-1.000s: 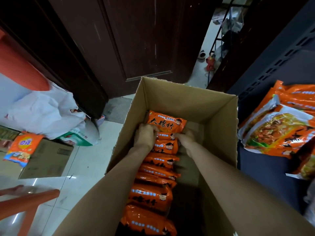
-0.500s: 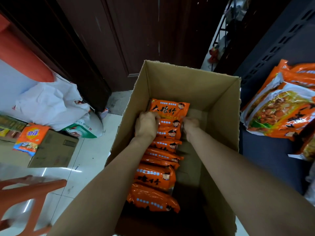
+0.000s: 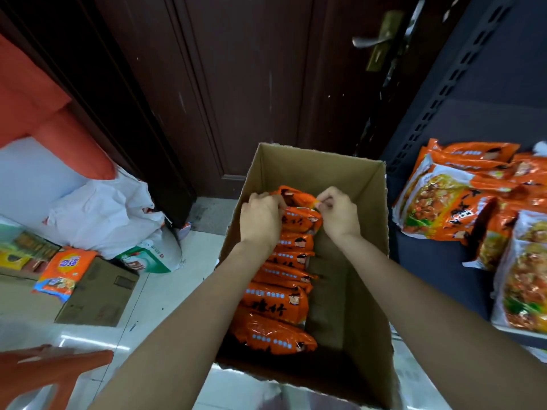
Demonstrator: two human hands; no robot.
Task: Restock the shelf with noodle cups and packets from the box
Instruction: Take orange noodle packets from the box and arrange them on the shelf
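Orange noodle packets (image 3: 279,279) stand in a row inside the cardboard box (image 3: 352,291); left hand (image 3: 260,221) and right hand (image 3: 337,214) pinch the farthest packet (image 3: 296,196) by its edges. Thin wrapper may slip or tear on lifting; shelf (image 3: 438,261) lies right

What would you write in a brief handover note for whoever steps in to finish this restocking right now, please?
Left hand: grips the left end of the far packets in the box.
Right hand: pinches their right end.
Cardboard box: open on the floor, with a row of orange noodle packets standing along its left side; its right side is bare.
Shelf: to the right of the box, already holding stacked packets.
Done: part of the shelf is stocked.
Left: lift out the gripped packets, shelve them, then move the rest of the row. No noodle cups are in view.
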